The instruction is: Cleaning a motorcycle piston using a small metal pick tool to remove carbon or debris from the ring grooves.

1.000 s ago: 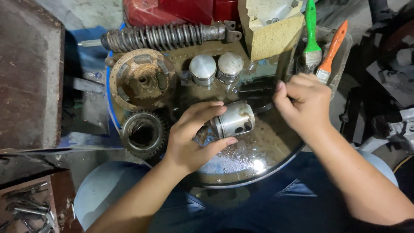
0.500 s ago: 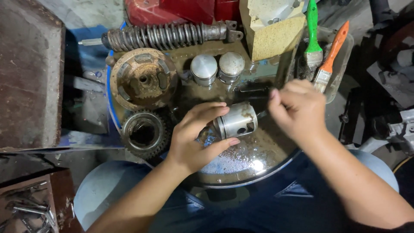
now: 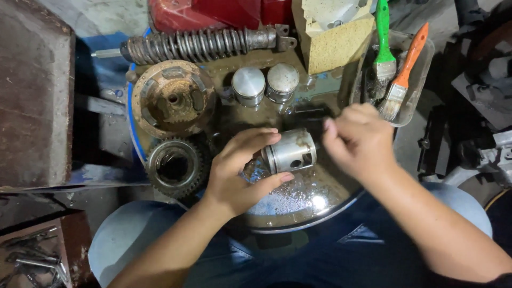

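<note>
Oily metal tray, left hand gripping steel piston, right hand loosely curled, empty, just beside it.

No packages, labels, signs or screens are seen. The nearest thing to a package is a clear plastic container at the upper right, in which two paintbrushes are held; no label is borne on it.

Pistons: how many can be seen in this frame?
3. One piston lies sideways in the left hand over the oily tray; two pistons stand upright side by side behind it. Others may be hidden.
</note>
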